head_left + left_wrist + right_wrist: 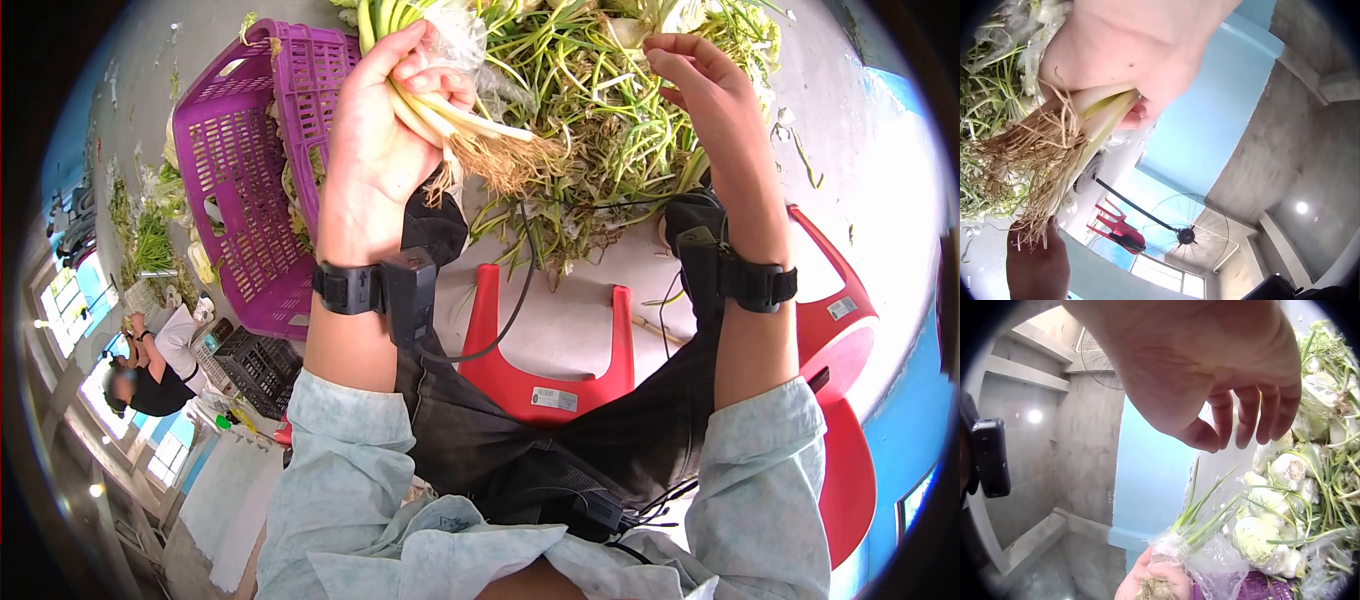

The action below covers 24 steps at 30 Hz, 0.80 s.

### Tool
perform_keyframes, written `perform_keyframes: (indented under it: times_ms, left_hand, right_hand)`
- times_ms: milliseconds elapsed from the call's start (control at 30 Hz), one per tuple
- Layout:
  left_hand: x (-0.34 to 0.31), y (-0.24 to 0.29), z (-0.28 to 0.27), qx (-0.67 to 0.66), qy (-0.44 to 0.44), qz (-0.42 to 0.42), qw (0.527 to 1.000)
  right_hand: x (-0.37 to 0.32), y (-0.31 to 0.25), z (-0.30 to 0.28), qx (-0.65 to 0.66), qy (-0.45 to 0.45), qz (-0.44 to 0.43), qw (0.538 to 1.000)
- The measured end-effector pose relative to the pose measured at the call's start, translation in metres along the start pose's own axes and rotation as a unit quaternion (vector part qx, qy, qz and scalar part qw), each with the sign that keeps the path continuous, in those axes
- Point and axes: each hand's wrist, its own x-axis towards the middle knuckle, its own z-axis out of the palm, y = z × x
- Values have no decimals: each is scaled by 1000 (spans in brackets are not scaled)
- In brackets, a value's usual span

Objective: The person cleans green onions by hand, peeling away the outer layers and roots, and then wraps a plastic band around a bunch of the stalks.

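Note:
My left hand [375,145] grips a bunch of spring onions [440,118] by the white stalks. Brown, stringy roots [1035,147] stick out of the fist on the side toward my body, and green tops show on the far side in the right wrist view. Clear plastic film [1217,565] hangs around the stalks beside that hand. My right hand [725,115] hovers apart from the bunch, over the right side of a heap of loose greens [590,150]. Its fingers [1247,415] bend loosely with nothing between them.
A purple plastic crate [245,180] stands tilted at the left. Cabbage-like heads [1257,540] lie among the greens. Between my legs is a red stool [545,385], with a red chair [840,340] at the right. Another person [160,380] is far left near a black crate [258,370].

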Motion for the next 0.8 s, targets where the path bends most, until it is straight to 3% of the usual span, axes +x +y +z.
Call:
perform_keyframes:
  times_ms: [167,300,400,500,633,800]
  left_hand:
    - [-6,-10,12,50,5,-3,999]
    - [-2,-10,5,56,-38,-32,997]
    - [-4,-13,7,104,-13,-17,994]
    - [-12,-22,19,231,32,21,972]
    - [-13,-28,15,357,-6,9,934]
    - [-18,-33,26,413,-44,-29,909]
  right_hand:
    - [-4,-6,2,14,-18,3,1000]
    - [-5,-4,3,21,-39,0,999]
    - [-5,-5,2,24,-50,1,998]
    - [-6,-4,4,28,-66,8,997]
    - [-7,0,9,39,-116,2,992]
    - [-14,-15,11,72,-188,32,979]
